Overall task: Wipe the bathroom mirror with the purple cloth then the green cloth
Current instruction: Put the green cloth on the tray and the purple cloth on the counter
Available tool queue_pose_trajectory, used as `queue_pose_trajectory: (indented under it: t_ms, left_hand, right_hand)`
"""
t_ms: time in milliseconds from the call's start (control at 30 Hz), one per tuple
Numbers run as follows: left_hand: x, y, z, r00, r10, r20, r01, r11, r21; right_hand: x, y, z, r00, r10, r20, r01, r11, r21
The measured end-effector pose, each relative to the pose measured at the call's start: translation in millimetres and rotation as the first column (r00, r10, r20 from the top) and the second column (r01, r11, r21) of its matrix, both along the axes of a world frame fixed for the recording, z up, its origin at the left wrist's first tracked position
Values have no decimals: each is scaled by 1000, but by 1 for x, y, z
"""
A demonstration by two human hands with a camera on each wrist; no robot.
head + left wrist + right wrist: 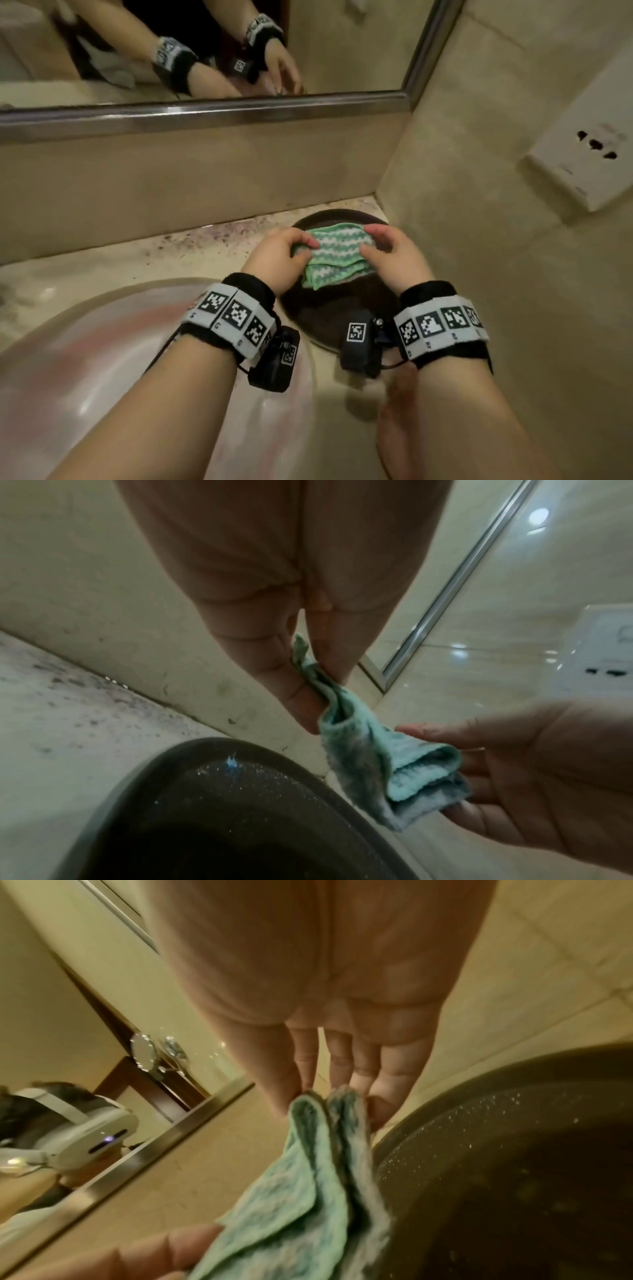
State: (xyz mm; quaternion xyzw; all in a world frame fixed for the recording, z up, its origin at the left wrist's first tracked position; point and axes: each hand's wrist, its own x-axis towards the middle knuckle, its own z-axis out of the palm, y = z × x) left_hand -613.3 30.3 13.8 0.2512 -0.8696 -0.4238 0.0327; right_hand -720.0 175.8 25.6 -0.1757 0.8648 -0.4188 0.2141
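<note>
Both hands, left (279, 255) and right (394, 253), pinch the folded green-and-white zigzag cloth (337, 253) in a closed grip.

A pale stone countertop (102, 270) is seen below the mirror's backsplash, with dark speckled staining along its rear edge. A dark round tray (308, 311) is set directly on the countertop, in the corner where the backsplash meets the side wall. The tray's rim is raised, and its dark inner surface is dotted with fine pale specks, as shown in the wrist views. To the left of the tray, a rounded glossy basin (102, 359) is sunk into the countertop, its edge lying near the tray's rim.
</note>
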Motion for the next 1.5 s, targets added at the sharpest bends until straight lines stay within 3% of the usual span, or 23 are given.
queue_pose_trajectory:
  t_ms: [300, 467, 600, 733, 867, 1233, 1500]
  left_hand:
    - [-46, -13, -44, 989, -74, 129, 82, 995, -58]
    - [-51, -14, -53, 955, -84, 285, 140, 974, -180]
    - [-49, -16, -47, 925, -80, 373, 192, 942, -275]
    - [-46, -14, -33, 911, -80, 405, 210, 935, -287]
    - [-34, -11, -8, 929, -36, 368, 174, 921, -349]
    - [70, -9, 73, 981, 105, 162, -34, 919, -392]
    - [200, -29, 95, 953, 276, 127, -200, 884, -422]
  right_hand:
    - [-39, -26, -61, 998, -45, 35, 41, 992, 119]
    - [-38, -31, -76, 1000, 20, 4, -20, 943, 332]
    - [-33, -32, -68, 996, 84, -36, -55, 861, 506]
    - [-27, -33, -52, 996, 85, -8, -72, 885, 461]
    - [-13, -31, -27, 994, 70, -82, -32, 917, 397]
    - [76, -41, 47, 949, 176, -262, -103, 958, 268]
    - [188, -78, 69, 879, 380, -288, -309, 914, 262]
